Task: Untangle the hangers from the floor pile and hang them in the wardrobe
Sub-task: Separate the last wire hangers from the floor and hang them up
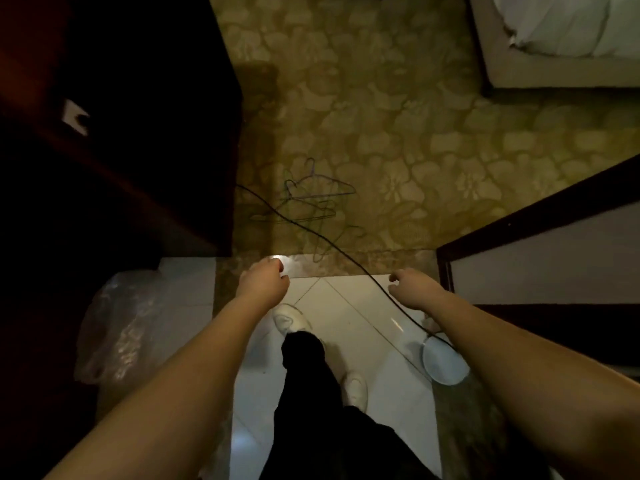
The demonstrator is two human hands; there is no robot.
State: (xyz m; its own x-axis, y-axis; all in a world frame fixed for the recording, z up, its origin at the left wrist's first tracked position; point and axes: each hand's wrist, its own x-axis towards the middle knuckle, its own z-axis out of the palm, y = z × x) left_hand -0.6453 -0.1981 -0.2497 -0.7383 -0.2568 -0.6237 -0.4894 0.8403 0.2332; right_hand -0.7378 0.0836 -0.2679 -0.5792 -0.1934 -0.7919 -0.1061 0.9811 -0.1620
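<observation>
A: While both hands hang empty, left hand [265, 284] loosely curled, right hand [414, 289] half open, what step is this?

B: The approach, I'd judge. The tangled thin wire hangers [311, 206] lie on patterned green carpet [415, 133] at twelve o'clock, a thin black cable [304, 230] crossing them. Next: crouch, reach. No readable writing.

Looking into what is probably a hotel bedroom: floral carpet [398, 133], made-up bed [561, 32], dark wooden wardrobe [131, 116], tiled entry floor [346, 317].

Hangers [311, 202] on carpet [415, 133], under a cable [311, 233].
</observation>
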